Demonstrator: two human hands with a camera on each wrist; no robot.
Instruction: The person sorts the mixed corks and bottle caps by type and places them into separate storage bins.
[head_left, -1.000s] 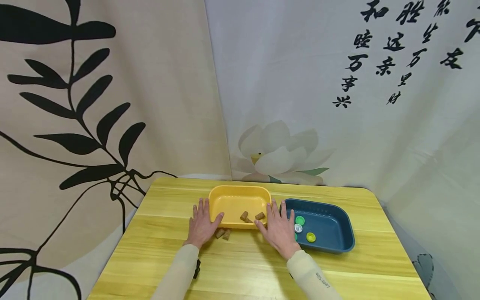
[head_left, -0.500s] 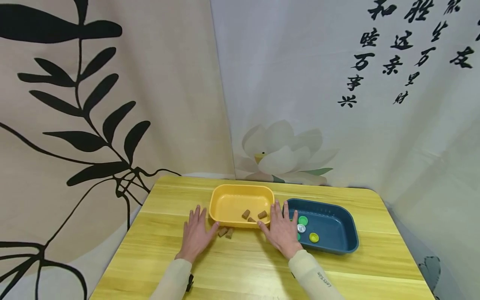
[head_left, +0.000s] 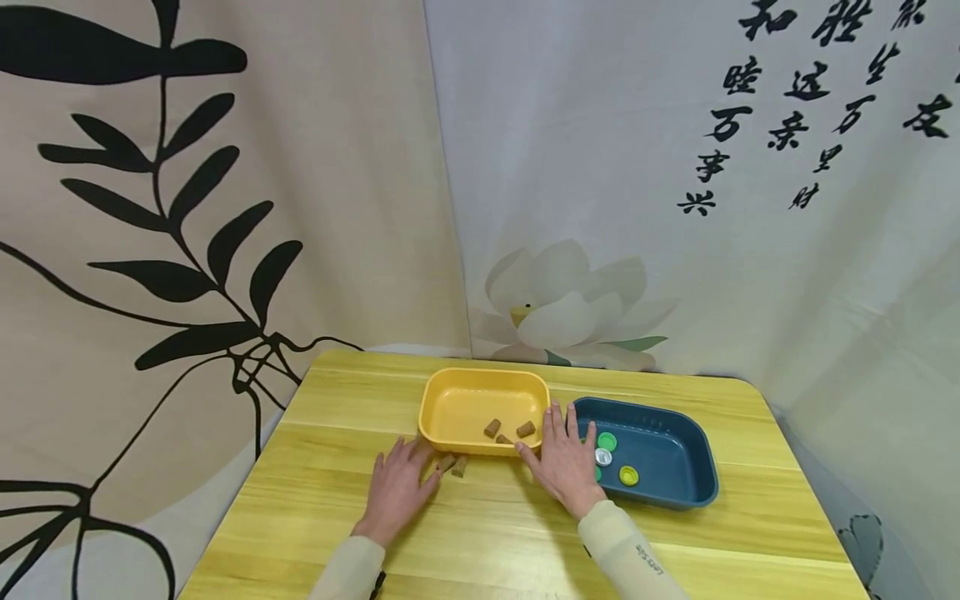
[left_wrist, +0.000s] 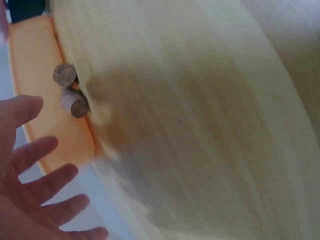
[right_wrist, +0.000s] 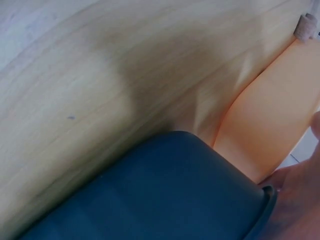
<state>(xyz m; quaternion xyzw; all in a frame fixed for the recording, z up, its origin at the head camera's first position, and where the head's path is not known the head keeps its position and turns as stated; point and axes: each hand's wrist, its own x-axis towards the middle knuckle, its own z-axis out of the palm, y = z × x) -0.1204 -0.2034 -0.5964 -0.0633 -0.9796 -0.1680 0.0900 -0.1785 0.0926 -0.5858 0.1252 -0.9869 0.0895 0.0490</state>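
My left hand [head_left: 397, 487] is at the near left corner of a yellow tray [head_left: 457, 447], fingers spread and thumb close to two brown corks. In the left wrist view one cork [left_wrist: 75, 103] lies with its neighbour [left_wrist: 65, 75] against the tray's outer wall, clear of the hand's grasp. My right hand [head_left: 566, 467] rests at the yellow tray's right front corner. Its straight fingers lie along the right side, between this tray and a dark blue one, with the thumb at the front rim. A few more corks [head_left: 492, 428] lie inside the yellow tray.
The dark blue tray [head_left: 675, 498] stands right of the yellow one, partly covered by the right hand. Green, white and yellow bottle caps [head_left: 628, 476] lie in it. A wooden table [head_left: 487, 542] carries everything, with a printed curtain [head_left: 375, 208] hanging behind.
My left hand has left the yellow tray's left side and come down and toward the corks at its front. The right hand stays at the tray. Corks inside have shifted slightly.
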